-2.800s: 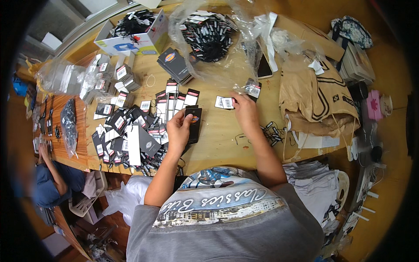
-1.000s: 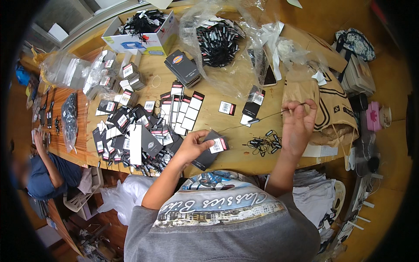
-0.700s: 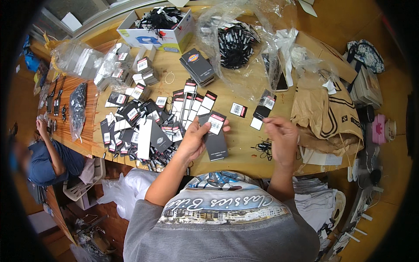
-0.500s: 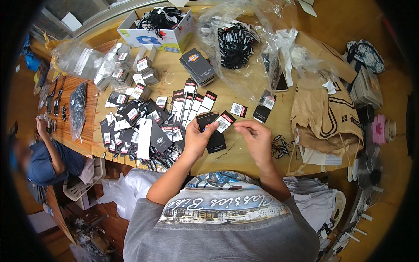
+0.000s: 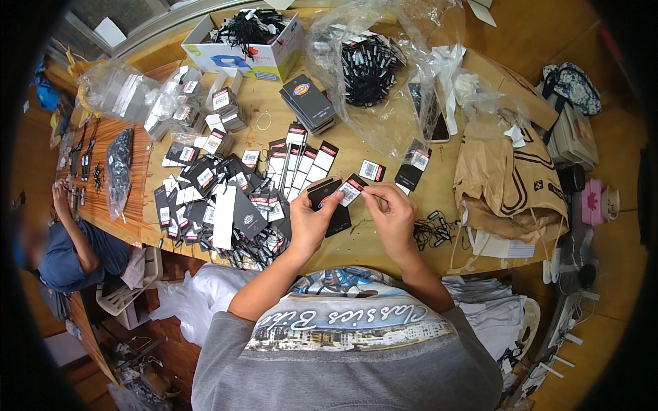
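My left hand (image 5: 312, 222) grips a few black card tags (image 5: 336, 198) with white sticker labels, held just above the wooden table (image 5: 384, 236). My right hand (image 5: 392, 214) pinches at the top corner of the front tag, fingertips touching it; a thin black string seems to be between its fingers, too small to be sure. A small pile of black looped strings (image 5: 433, 229) lies just right of my right hand. Left of my left hand sprawls a big heap of finished black tags (image 5: 219, 198).
A row of tags (image 5: 301, 157) lies ahead. Beyond are a stack of black cards (image 5: 308, 103), a clear bag of strings (image 5: 367, 68), a white box (image 5: 243, 44), a phone (image 5: 439, 123) and brown paper bags (image 5: 504, 178). Another person (image 5: 65, 240) sits at left.
My right hand came back from the string pile on the right to the tags in my left hand. The two hands have drawn together over the table's near edge.
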Available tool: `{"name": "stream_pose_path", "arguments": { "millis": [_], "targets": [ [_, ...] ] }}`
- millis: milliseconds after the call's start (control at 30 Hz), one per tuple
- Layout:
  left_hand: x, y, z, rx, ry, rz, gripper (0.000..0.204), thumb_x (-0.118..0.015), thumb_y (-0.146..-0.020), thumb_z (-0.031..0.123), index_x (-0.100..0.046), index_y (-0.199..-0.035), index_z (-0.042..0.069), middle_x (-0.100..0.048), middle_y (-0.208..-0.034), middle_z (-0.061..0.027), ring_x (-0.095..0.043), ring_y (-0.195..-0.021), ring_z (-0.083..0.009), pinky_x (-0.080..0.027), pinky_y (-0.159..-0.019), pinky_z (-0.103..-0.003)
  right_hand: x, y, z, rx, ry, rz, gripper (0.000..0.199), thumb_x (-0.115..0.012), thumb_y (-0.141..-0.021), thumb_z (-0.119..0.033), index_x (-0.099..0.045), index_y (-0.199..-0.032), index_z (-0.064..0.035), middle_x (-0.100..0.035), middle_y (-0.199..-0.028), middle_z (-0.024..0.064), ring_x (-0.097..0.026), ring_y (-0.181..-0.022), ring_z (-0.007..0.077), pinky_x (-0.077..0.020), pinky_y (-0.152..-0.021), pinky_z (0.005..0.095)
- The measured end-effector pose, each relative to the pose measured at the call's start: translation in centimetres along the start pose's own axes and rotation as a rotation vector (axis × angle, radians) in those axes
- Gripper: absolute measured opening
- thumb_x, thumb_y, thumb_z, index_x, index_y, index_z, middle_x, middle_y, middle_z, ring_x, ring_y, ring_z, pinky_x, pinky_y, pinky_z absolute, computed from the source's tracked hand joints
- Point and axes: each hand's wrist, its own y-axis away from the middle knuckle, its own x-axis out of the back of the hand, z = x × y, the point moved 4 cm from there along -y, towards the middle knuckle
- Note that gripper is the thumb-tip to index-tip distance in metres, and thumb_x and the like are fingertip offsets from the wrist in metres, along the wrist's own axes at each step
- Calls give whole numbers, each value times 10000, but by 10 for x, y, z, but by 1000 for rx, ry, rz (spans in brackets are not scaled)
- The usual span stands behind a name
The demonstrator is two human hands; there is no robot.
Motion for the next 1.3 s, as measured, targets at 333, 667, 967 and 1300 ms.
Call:
{"name": "stream_pose_path", "arguments": {
  "millis": [333,667,967,1300],
  "targets": [
    [-8,5,21,-287,-133,-160,205,-534,-763,-17,-574,-964,-8,-613,-905,-58,-541,-726,-67,-436,-650,-187,-8,3,22,-323,-585,-53,89,-561,-710,82,-513,-744,16,-531,-921,78,-516,-698,66,-423,-584,169],
    [-14,12,35,-564,-473,-340,305,-492,-685,-126,-570,-945,13,-597,-940,-124,-602,-826,-230,-475,-688,-264,-6,4,24,-368,-657,-234,87,-525,-722,87,-480,-755,20,-525,-926,100,-519,-741,78,-429,-666,193],
    [-13,9,25,-338,-386,-473,382,-454,-711,-118,-484,-1068,14,-560,-1014,-133,-562,-919,-251,-443,-776,-291,-12,8,35,-376,-682,-171,83,-528,-729,75,-477,-766,21,-524,-904,84,-518,-722,75,-428,-627,182],
    [1,9,23,-82,-282,-288,320,-471,-777,-82,-437,-1092,-34,-541,-1008,-106,-522,-925,-137,-419,-808,-238,7,9,5,8,-113,12,125,-633,-657,8,-544,-739,-20,-540,-758,66,-510,-568,141,-407,-492,221]
  ]
}}
